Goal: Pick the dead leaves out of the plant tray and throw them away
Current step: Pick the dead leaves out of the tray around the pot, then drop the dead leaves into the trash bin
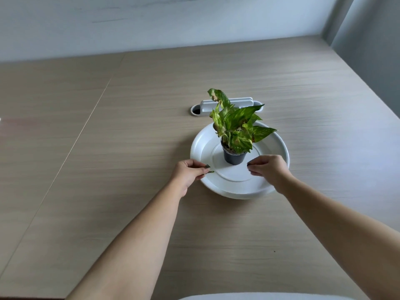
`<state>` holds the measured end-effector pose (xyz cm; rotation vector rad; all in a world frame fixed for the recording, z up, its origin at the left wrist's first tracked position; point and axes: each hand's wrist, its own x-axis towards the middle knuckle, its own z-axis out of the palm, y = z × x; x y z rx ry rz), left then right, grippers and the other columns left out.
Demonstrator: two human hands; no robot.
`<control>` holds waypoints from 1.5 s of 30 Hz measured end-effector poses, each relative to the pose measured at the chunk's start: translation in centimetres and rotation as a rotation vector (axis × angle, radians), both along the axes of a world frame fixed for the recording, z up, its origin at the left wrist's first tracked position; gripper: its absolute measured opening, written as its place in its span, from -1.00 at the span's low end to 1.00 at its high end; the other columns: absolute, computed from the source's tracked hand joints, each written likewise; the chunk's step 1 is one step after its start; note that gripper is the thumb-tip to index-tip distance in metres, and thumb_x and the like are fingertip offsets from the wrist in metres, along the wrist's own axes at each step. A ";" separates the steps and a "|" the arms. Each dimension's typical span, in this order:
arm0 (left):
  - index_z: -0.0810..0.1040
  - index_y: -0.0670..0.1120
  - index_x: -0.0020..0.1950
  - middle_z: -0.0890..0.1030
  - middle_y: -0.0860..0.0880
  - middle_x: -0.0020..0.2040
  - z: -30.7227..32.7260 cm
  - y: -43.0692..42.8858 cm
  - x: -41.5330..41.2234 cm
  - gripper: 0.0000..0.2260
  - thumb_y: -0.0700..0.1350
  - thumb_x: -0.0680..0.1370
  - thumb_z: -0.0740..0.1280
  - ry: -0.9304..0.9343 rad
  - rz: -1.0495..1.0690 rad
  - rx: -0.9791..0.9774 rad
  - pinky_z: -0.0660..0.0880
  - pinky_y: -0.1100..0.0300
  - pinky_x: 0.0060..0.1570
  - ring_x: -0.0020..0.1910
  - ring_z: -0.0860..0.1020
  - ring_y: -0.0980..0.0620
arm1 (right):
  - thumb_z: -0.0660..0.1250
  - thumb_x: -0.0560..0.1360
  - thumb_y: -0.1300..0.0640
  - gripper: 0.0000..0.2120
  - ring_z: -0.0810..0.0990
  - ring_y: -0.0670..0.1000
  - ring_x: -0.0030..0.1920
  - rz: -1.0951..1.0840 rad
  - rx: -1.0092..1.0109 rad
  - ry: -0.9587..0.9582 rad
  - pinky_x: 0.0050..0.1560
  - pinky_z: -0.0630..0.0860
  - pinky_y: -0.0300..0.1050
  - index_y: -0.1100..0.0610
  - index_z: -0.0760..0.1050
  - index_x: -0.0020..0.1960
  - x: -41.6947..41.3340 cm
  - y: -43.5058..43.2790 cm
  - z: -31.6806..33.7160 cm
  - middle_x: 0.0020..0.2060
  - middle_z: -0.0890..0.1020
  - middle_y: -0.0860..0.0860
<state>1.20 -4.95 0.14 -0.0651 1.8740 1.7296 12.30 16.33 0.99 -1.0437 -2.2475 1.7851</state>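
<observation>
Here, the left hand pinched small dark green leaf scraps at the near-left rim of the round white plastic plant tray on the pale wood-grain tabletop. The right hand hovered curled over the tray; whether it held anything I could not tell. Such light scraps could have slipped loose in carrying, and either wrist might have nudged the small black pot of variegated green plant.

Nothing readable from where I'm sitting. I checked the white plant tray, the dark plastic pot, the wooden table and the white cable grommet behind the plant: no text, labels, brand marks or numbers. The pot might carry a tiny mark, but I can't resolve one.
</observation>
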 end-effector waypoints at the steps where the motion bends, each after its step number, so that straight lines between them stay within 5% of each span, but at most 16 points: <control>1: 0.56 -0.15 -0.35 0.64 -0.03 -0.39 0.0 0.5 0.4 -0.79 -0.43 0.35 0.45 -0.005 -0.015 0.005 0.57 0.39 -0.37 -0.33 0.60 0.09 | 0.48 0.34 0.32 -0.93 0.66 -0.01 -0.29 -0.041 -0.072 0.024 -0.27 0.61 -0.37 0.19 0.65 -0.22 0.6 0.5 0.3 -0.27 0.68 0.12; 11: 0.56 -0.16 -0.34 0.64 -0.05 -0.40 2.5 10.5 9.3 -0.78 -0.45 0.40 0.38 0.045 -0.290 0.009 0.58 0.39 -0.33 -0.36 0.61 0.11 | 0.44 0.36 0.38 -0.85 0.64 -0.08 -0.41 -0.236 -0.101 0.146 -0.34 0.58 -0.43 0.17 0.61 -0.30 13.1 7.4 2.3 -0.35 0.64 0.09; 14: 0.56 -0.16 -0.34 0.62 0.06 -0.52 3.7 16.2 15.1 -0.77 -0.45 0.41 0.35 0.085 -0.433 0.011 0.57 0.39 -0.34 -0.36 0.56 0.08 | 0.45 0.36 0.33 -0.90 0.66 -0.11 -0.41 -0.366 -0.059 0.123 -0.35 0.55 -0.45 0.16 0.64 -0.26 21.8 11.7 2.8 -0.36 0.66 0.03; 19: 0.57 -0.17 -0.32 0.59 -0.09 -0.33 5.1 27.1 29.9 -0.83 -0.39 0.40 0.42 0.122 -0.804 0.019 0.57 0.36 -0.30 -0.32 0.56 0.05 | 0.42 0.36 0.42 -0.89 0.58 0.04 -0.34 -0.680 -0.019 0.132 -0.32 0.59 -0.39 0.25 0.60 -0.25 41.5 17.6 2.6 -0.35 0.62 0.11; 27: 0.54 -0.08 -0.38 0.56 -0.10 -0.38 1.8 38.3 53.8 -0.78 -0.33 0.36 0.47 0.252 -1.336 -0.125 0.54 0.25 -0.23 -0.36 0.51 0.04 | 0.42 0.34 0.46 -0.92 0.53 -0.03 -0.42 -1.138 0.034 -0.086 -0.48 0.52 -0.47 0.37 0.60 -0.17 68.2 18.4 -1.0 -0.39 0.58 0.10; 33: 0.57 -0.04 -0.41 0.55 0.03 -0.46 -6.3 39.7 61.5 -0.79 -0.28 0.32 0.51 0.322 -1.583 -0.343 0.44 0.45 -0.46 -0.55 0.49 0.26 | 0.46 0.30 0.41 -0.73 0.58 0.01 -0.47 -1.093 -0.129 -0.445 -0.50 0.49 -0.40 0.10 0.54 -0.43 75.3 13.1 -9.5 -0.51 0.58 0.05; 37: 0.58 -0.04 -0.40 0.59 0.00 -0.41 -13.1 40.2 63.1 -0.81 -0.25 0.33 0.51 0.345 -1.701 -0.567 0.64 0.21 -0.18 -0.40 0.59 0.08 | 0.45 0.28 0.36 -0.72 0.64 -0.04 -0.46 -1.060 -0.277 -0.581 -0.28 0.60 -0.23 0.03 0.54 -0.46 76.5 10.2 -14.3 -0.49 0.62 0.02; 43: 0.57 -0.06 -0.39 0.60 -0.04 -0.35 -17.4 44.7 65.6 -0.81 -0.25 0.34 0.51 0.268 -1.667 -0.621 0.61 0.20 -0.20 -0.38 0.59 0.10 | 0.44 0.31 0.34 -0.81 0.61 -0.09 -0.46 -1.181 -0.312 -0.560 -0.44 0.49 -0.50 0.07 0.59 -0.36 76.9 12.3 -16.7 -0.41 0.64 0.06; 45: 0.56 -0.05 -0.31 0.63 -0.06 -0.22 -17.6 46.2 66.9 -0.85 -0.20 0.37 0.50 0.203 -1.655 -0.595 0.63 0.16 -0.13 -0.27 0.63 0.08 | 0.44 0.35 0.31 -0.90 0.63 -0.02 -0.33 -1.276 -0.303 -0.467 -0.26 0.61 -0.37 0.19 0.64 -0.15 77.2 13.7 -17.0 -0.28 0.65 0.10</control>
